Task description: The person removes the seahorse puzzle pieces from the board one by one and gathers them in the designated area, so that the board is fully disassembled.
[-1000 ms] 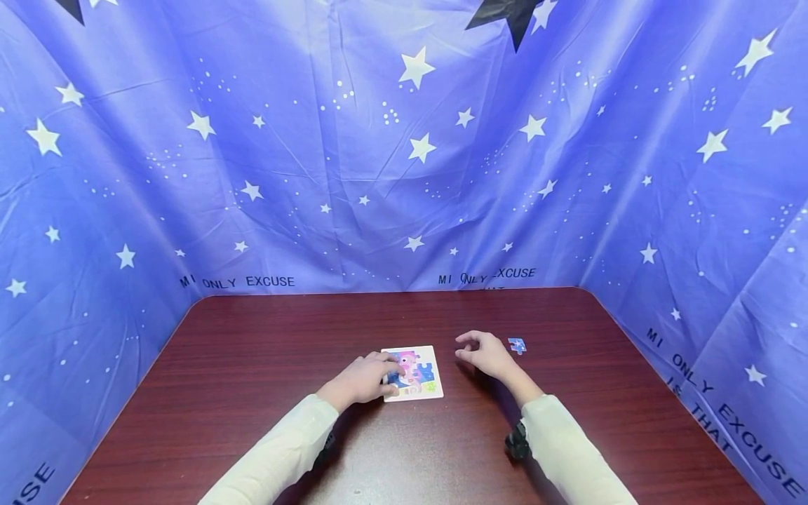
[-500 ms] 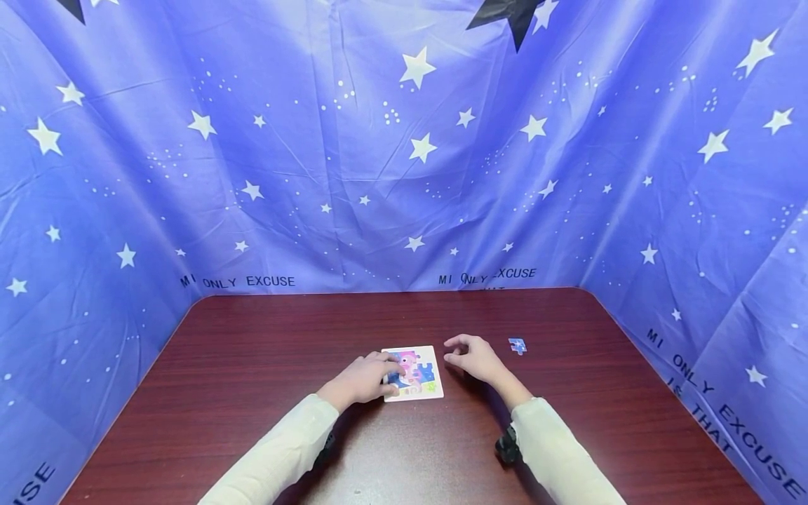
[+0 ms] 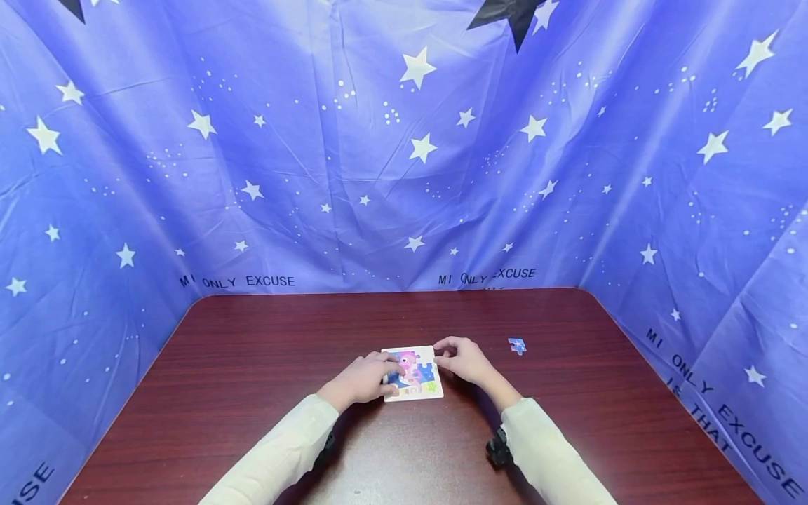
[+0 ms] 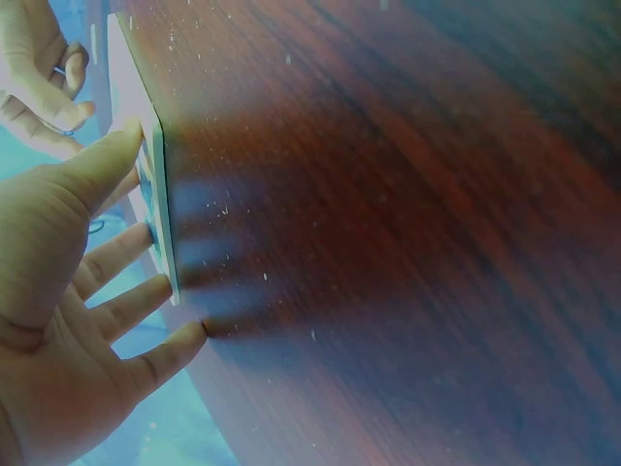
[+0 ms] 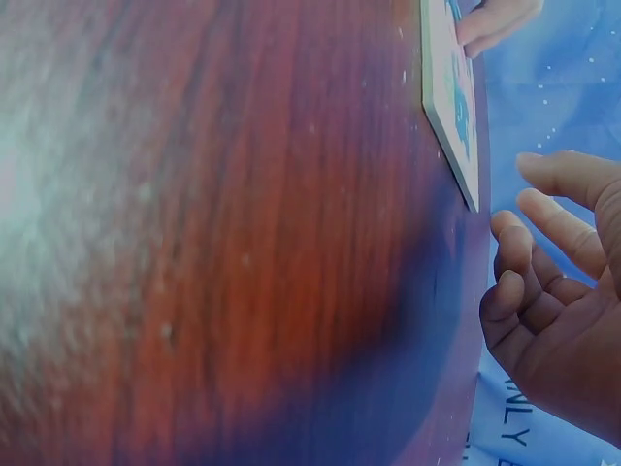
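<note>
A square jigsaw board [image 3: 440, 386] with a cream border and a pink-and-blue picture lies flat on the table. Bare cream surface shows in its upper right part. My left hand [image 3: 362, 379] rests on the board's left side with fingers spread, covering part of the picture; in the left wrist view its thumb [image 4: 112, 160] touches the near edge. At the board's right edge is my right hand [image 3: 463, 361], fingers loosely bent. The right wrist view shows nothing between that thumb and its fingers [image 5: 568, 228]. A loose blue puzzle piece [image 3: 517, 346] lies to the right of this hand.
The dark red wooden table [image 3: 252, 330] has rounded far corners. Blue star-printed cloth [image 3: 353, 161] hangs behind it and on both sides. A black wrist camera [image 3: 497, 449] sits below my right sleeve.
My right hand has moved left, from near the loose piece to the board's right edge. The left hand, the board and the loose piece stay in place.
</note>
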Demonstrator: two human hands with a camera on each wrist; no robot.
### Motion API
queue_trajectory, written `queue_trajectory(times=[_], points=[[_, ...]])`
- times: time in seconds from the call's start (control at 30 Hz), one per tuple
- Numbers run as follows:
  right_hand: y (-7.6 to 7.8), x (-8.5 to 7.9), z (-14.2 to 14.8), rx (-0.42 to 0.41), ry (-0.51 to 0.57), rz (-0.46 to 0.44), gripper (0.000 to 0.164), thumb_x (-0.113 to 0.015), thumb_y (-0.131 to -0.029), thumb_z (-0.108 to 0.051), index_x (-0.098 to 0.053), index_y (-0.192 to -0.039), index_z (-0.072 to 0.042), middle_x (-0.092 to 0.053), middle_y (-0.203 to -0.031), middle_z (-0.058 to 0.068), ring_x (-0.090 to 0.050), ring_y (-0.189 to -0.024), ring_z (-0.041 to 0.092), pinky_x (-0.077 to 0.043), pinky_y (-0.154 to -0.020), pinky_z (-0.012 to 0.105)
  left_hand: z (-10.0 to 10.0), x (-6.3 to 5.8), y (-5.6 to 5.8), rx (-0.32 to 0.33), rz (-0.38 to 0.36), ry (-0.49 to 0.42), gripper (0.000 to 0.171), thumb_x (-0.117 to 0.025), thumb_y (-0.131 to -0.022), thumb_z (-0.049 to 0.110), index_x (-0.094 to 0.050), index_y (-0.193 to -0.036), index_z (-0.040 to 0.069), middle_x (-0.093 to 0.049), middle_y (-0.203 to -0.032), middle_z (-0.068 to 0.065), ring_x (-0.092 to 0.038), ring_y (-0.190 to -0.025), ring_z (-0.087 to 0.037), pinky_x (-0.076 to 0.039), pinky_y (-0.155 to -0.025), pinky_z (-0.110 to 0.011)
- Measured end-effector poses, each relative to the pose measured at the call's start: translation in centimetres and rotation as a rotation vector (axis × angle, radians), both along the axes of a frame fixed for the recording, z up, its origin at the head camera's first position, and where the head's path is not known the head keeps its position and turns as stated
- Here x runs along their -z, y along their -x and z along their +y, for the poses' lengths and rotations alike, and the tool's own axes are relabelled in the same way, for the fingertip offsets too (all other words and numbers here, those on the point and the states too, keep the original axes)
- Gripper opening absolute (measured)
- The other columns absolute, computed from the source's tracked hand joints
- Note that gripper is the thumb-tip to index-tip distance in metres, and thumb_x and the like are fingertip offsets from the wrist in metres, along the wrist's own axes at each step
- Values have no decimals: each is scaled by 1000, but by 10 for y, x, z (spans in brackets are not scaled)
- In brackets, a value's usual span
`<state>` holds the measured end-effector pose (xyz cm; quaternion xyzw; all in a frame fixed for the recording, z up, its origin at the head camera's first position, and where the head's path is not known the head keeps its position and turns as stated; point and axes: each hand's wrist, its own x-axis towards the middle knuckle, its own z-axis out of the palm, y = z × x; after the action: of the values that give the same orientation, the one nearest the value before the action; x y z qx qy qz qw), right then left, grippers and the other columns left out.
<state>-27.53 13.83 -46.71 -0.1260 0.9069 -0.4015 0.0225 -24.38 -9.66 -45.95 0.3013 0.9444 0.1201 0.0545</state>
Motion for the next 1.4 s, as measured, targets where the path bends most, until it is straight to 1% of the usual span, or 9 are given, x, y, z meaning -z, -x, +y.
queue_trajectory(times=[0.2,0.4,0.5,0.77,1.03,1.23,1.4], points=[[-1,2,-5,-42,10,1,24,-68,-81,-12,-66,-102,-1,-53,-64,-1,-46,-46,7,-41,-56,23,0,-2,-1,-6,-7,9,34,-63,-87,35,-62,-119,22,-54,-130,-4,-50,-119,-25,-41,-94,-47],[-3,3,-11,-65,15,13,24,-68,-80,-10,-66,-101,0,-53,-67,-1,-45,-49,6,-39,-51,21,1,-2,-1,9,17,9,34,-65,-86,33,-63,-118,21,-55,-128,-5,-51,-117,-25,-43,-91,-48],[-4,4,-14,-67,10,23,22,-68,-79,-10,-67,-100,-1,-52,-68,-1,-45,-51,7,-38,-50,20,1,-2,-1,7,15,12,34,-64,-87,33,-63,-119,21,-55,-129,-5,-51,-118,-25,-43,-91,-47],[-1,8,-22,-37,-18,27,20,-69,-79,-12,-68,-97,-3,-48,-67,-2,-42,-58,9,-34,-55,20,1,0,0,-4,6,11,34,-63,-87,36,-62,-119,23,-54,-129,-4,-50,-119,-25,-42,-93,-47],[-3,8,-28,-30,-25,28,21,-70,-79,-14,-68,-97,-3,-48,-65,-2,-41,-54,8,-33,-52,21,0,2,0,14,23,22,34,-63,-87,35,-62,-119,22,-55,-128,-4,-51,-117,-25,-42,-91,-47],[-2,12,-32,7,-41,24,21,-71,-79,-15,-68,-96,-4,-46,-61,-5,-40,-53,6,-33,-51,20,0,3,1,18,20,6,35,-63,-87,34,-62,-119,21,-55,-128,-4,-51,-118,-26,-42,-92,-48],[-2,13,-34,22,-52,44,24,-72,-77,-16,-68,-96,-3,-45,-60,-4,-41,-53,7,-33,-51,21,0,4,1,15,21,7,35,-64,-86,34,-62,-119,21,-55,-128,-3,-51,-118,-27,-42,-92,-48]])
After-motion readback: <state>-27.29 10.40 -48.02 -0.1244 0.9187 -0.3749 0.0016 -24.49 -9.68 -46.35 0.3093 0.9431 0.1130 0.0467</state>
